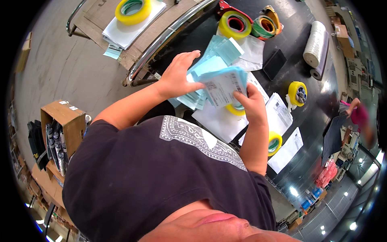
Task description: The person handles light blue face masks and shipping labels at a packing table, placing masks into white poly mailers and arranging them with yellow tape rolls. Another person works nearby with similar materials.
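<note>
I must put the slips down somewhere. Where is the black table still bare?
Bare black table lies between the tape dispensers and the white film roll, and right of the small yellow tape roll. Under both hands it is crowded with white sheets.

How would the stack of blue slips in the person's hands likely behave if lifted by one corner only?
The stack of blue slips looks thin and fanned out, so it would probably droop and splay. Both the left hand and right hand hold it, suggesting loose sheets could slide apart.

Paper slips (221,82) matt; tape rolls (234,24) glossy plastic; table (314,109) glossy black.
</note>
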`<state>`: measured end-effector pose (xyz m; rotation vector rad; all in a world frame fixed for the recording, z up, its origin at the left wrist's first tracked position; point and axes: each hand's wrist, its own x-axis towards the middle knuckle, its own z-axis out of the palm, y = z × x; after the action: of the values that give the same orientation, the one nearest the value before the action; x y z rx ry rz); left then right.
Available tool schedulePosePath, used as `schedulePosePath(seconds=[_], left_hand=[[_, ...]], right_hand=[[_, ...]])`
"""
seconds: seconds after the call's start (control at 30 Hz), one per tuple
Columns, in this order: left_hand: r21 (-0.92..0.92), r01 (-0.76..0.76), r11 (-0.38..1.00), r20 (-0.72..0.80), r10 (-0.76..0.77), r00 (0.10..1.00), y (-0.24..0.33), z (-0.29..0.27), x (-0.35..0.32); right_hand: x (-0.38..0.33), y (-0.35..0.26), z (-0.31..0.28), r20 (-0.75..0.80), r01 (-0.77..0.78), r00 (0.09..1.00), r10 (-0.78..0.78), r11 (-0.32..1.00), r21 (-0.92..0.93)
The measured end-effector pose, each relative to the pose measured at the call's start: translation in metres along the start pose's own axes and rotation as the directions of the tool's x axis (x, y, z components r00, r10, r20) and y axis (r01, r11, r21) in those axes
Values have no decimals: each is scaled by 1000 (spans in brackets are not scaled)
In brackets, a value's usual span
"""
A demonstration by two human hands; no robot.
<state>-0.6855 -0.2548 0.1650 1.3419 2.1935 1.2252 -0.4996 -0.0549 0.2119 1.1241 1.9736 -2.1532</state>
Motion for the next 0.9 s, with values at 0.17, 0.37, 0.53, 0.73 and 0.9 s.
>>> schedulePosePath(seconds=[0.17, 0.37, 0.53, 0.73, 0.9], left_hand=[[-558, 193, 807, 374, 37, 927, 78, 7, 20], [-510, -8, 860, 277, 173, 945, 128, 63, 49], [-281, -329, 902, 262, 402, 878, 144, 88, 42], [-95, -482, 871, 427, 473, 770, 132, 100, 21], [22, -429, 903, 122, 423, 898, 84, 62, 24]], right_hand=[[-30, 44, -19, -154, 277, 958, -241, 650, 708], [-48, 58, -26, -270, 405, 910, -314, 535, 741], [-53, 84, -42, -432, 536, 842, -323, 591, 603], [-52, 118, -72, -306, 526, 850, -429, 650, 548], [-33, 134, -88, -276, 455, 865, -418, 426, 781]])
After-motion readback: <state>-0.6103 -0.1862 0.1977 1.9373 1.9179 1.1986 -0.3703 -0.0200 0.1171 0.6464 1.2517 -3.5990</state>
